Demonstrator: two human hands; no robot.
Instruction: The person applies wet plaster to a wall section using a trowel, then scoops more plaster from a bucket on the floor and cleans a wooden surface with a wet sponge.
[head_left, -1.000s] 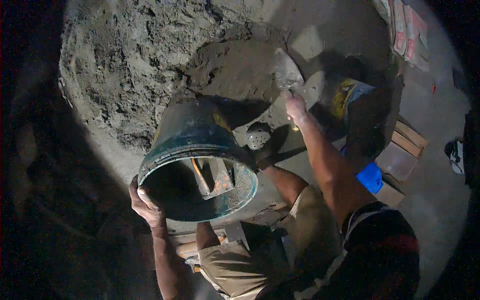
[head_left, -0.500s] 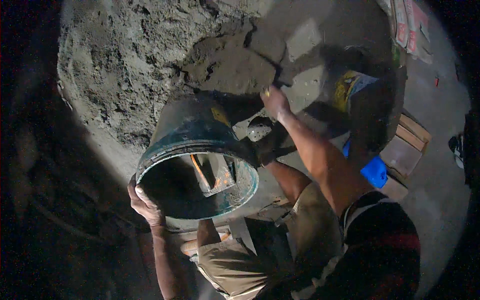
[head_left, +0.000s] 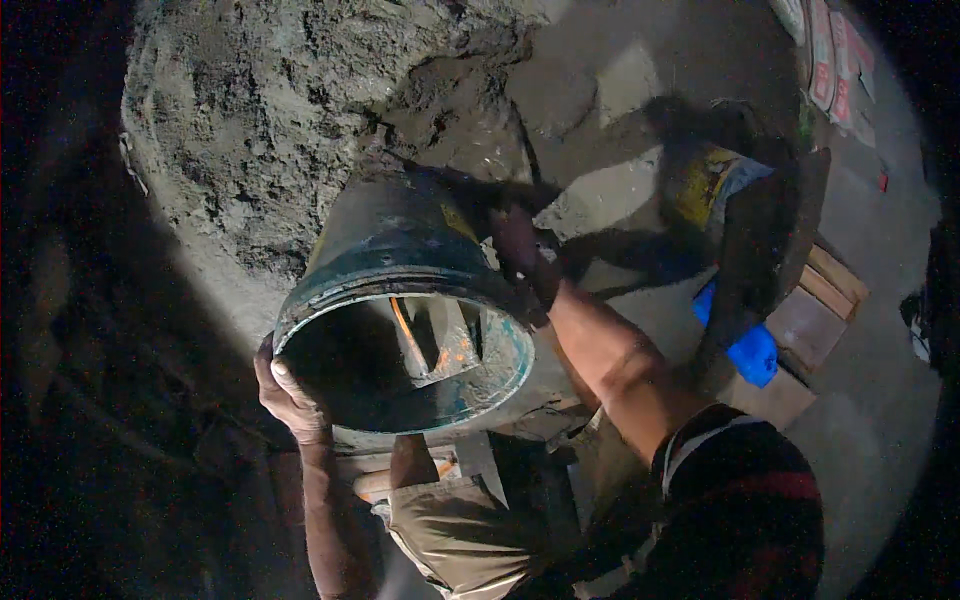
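Note:
A dark bucket (head_left: 400, 235) with a green-blue rim lies tilted on its side, its mouth facing me. My left hand (head_left: 290, 395) grips the left edge of that rim, thumb over the lip. Inside the bucket a flat, pale plate-like piece (head_left: 455, 350) shows an orange strip and orange spots; I cannot make out its kind. My right hand (head_left: 517, 240) is beside the bucket's right wall, in shadow and blurred, so its fingers do not show clearly. Wet grey mortar (head_left: 440, 110) lies just beyond the bucket's far end.
A rough grey heap (head_left: 230, 130) rises at the far left. To the right stands a yellow-and-blue container (head_left: 705, 190) in shadow. Nearer are a blue plastic piece (head_left: 752, 355) and brown tiles or boards (head_left: 805, 325). Printed sacks (head_left: 835, 70) lie at the far right.
My right hand has moved nearer and to the left, toward the bucket's side and into shadow. My left hand keeps its hold on the rim, and the bucket's mouth has shifted slightly right.

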